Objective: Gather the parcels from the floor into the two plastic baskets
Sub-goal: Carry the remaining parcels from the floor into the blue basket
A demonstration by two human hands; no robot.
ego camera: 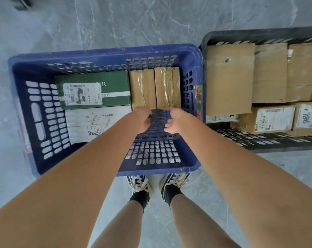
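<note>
Grey marbled tile floor [115, 24] fills the view; a dark object at the top-left corner is cut off and can't be identified. Black basket [259, 140] runs off the right edge, packed with cardboard boxes [230, 79], only a strip of slotted bottom bare near its front wall. Blue basket [105, 54] touches it on the left side; green box [92, 90] and white box [98, 122] fill its left half, two taped brown parcels [142, 86] sit side by side against the far wall, open floor of the basket in front of them. Left hand [142, 119] and right hand [175, 120] are at the near ends of the brown parcels, fingers curled; can't tell if they grip them or only touch. Sneakers [139, 183] just behind the blue basket.
</note>
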